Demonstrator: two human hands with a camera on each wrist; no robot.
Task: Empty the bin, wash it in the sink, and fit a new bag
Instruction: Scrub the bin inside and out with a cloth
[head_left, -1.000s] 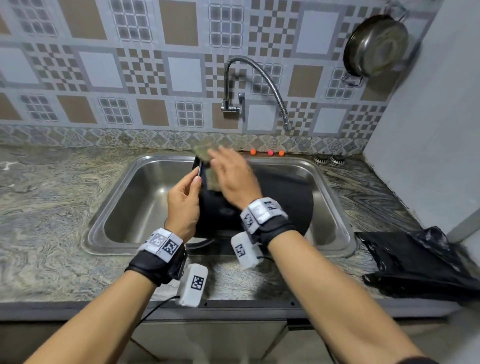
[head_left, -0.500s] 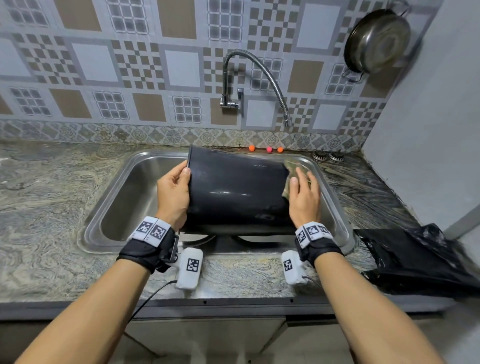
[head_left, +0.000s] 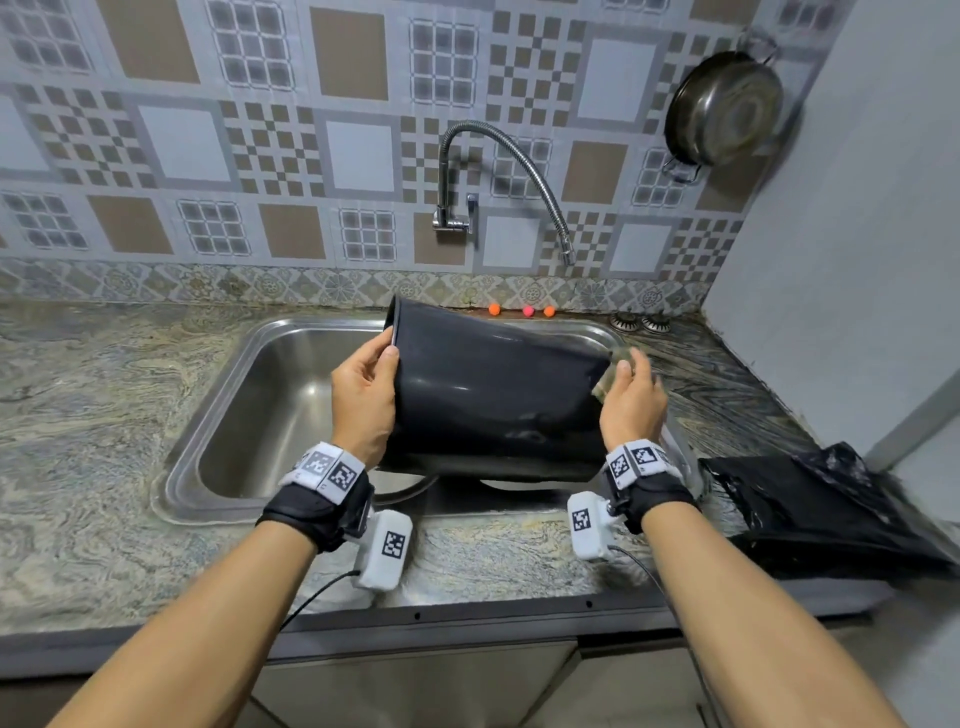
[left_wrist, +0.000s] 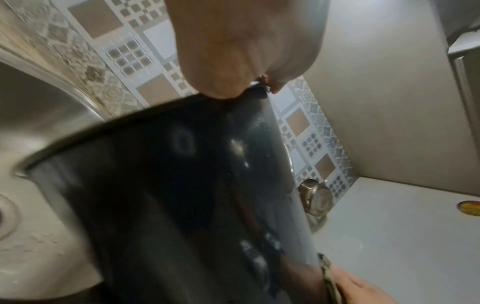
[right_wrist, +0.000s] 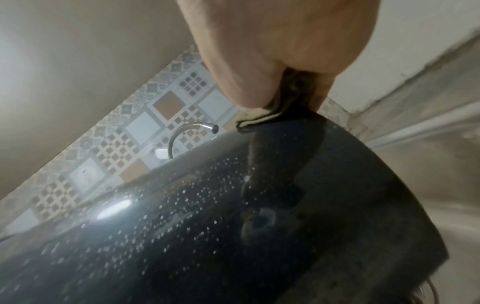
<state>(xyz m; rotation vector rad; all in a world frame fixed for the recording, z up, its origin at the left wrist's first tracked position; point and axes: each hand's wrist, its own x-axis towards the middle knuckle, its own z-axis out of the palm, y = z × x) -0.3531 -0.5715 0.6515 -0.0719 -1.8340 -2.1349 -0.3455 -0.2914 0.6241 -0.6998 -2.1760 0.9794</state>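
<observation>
— Since a second ago, the bin (head_left: 498, 395) has swung onto its side across the sink (head_left: 270, 415), and the right hand (head_left: 631, 402) has travelled from the rim end to the base end, at about three o'clock of the bin.

— Which step does that make it?

— Washing, by the look of it. The bin lies held over the basin, mouth toward nine o'clock, base toward three. Droplets speckle its black wall in the right wrist view. The left hand (head_left: 363, 400) grips the rim, thumb on the outer wall, fingers curled over the edge. The right hand's fingers pinch a greenish scrub pad (head_left: 608, 376) against the base edge.

— And inside the containers?

— The bin's interior is not shown from any view, so its contents cannot be told. The basin shows bare steel and a drain (left_wrist: 4, 216), with no standing water visible. No water runs from the tap (head_left: 498, 171).

— What would the next move call for?

— Probably a firm hold on the rim while the pad works around the base, then a rinse under the spout. A black bag (head_left: 821, 514) lies on the counter (head_left: 78, 441) at four o'clock; whether that is the new one cannot be told.
</observation>
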